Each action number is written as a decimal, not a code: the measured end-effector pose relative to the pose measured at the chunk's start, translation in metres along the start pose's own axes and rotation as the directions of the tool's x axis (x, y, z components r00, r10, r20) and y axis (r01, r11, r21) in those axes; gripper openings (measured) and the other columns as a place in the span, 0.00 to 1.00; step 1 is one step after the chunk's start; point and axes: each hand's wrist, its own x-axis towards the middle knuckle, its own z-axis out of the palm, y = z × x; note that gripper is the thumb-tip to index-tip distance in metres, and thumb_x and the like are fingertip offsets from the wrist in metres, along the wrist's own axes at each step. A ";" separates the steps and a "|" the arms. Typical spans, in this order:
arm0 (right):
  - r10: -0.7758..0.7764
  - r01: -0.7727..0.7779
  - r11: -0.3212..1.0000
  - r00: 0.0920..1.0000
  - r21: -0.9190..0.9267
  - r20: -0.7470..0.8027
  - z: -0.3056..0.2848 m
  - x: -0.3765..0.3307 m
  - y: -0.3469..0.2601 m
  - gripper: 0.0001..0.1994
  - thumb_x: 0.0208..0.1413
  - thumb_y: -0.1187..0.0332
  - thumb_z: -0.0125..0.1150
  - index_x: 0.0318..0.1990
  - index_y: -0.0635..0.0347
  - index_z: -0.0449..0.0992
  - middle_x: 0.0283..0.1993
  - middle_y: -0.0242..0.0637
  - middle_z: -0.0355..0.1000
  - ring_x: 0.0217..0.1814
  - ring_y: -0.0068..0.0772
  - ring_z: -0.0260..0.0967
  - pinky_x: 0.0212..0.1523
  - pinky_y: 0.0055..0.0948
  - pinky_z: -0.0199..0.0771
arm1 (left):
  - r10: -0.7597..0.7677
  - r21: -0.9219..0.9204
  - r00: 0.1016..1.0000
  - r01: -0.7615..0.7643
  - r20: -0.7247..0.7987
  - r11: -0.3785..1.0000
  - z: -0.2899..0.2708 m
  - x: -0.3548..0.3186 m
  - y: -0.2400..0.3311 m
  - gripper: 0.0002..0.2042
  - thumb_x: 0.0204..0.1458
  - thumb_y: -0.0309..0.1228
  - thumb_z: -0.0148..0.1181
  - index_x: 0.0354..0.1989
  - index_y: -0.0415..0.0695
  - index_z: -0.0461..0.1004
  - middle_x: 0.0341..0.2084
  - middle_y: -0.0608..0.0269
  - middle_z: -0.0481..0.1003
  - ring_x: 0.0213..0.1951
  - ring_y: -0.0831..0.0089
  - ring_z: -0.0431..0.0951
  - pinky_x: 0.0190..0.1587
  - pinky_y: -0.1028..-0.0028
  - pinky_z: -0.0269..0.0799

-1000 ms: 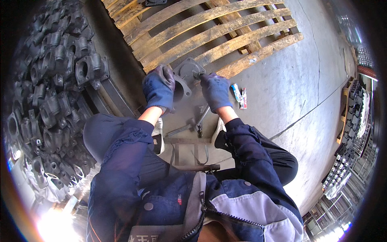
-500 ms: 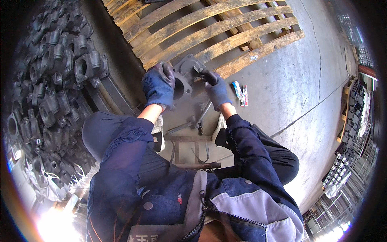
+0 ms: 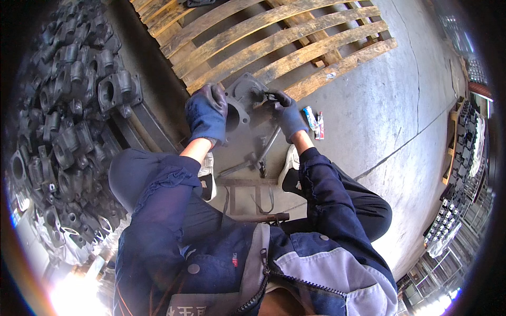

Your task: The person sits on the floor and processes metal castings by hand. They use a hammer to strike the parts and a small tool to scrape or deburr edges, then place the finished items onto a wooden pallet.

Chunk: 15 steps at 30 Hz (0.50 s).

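Note:
My left hand (image 3: 206, 113), in a blue glove with a dark coated palm, is closed around the left side of a dark grey metal casting (image 3: 238, 114). The casting has a round opening and a flat flange with bolt holes. My right hand (image 3: 289, 115), gloved alike, is closed at the casting's right side. Its fingers pinch a small dark tool (image 3: 269, 97) whose tip points to the casting's flange; the kind of tool cannot be made out. Below the casting stands a metal stand (image 3: 258, 160) with thin legs, between my shoes.
A large pile of similar castings (image 3: 68, 126) rises on the left. A wooden pallet (image 3: 274, 45) lies ahead. A crumpled blue, white and red packet (image 3: 315, 124) is on the concrete floor (image 3: 379, 105). Racks of dark parts (image 3: 461, 142) stand far right.
My right hand has shifted slightly right and toward me, with the tool tip moving over the casting's flange. My left hand keeps its grip almost in place.

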 end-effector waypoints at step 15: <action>-0.364 0.265 0.091 0.906 -0.960 0.215 0.024 -0.002 -0.030 0.04 0.47 0.68 0.58 0.31 0.49 0.77 0.29 0.41 0.74 0.34 0.46 0.75 0.32 0.42 0.72 | -0.018 -0.006 1.000 0.018 0.008 1.000 0.001 0.000 0.002 0.14 0.55 0.41 0.51 0.28 0.44 0.75 0.26 0.47 0.76 0.33 0.47 0.76 0.35 0.54 0.71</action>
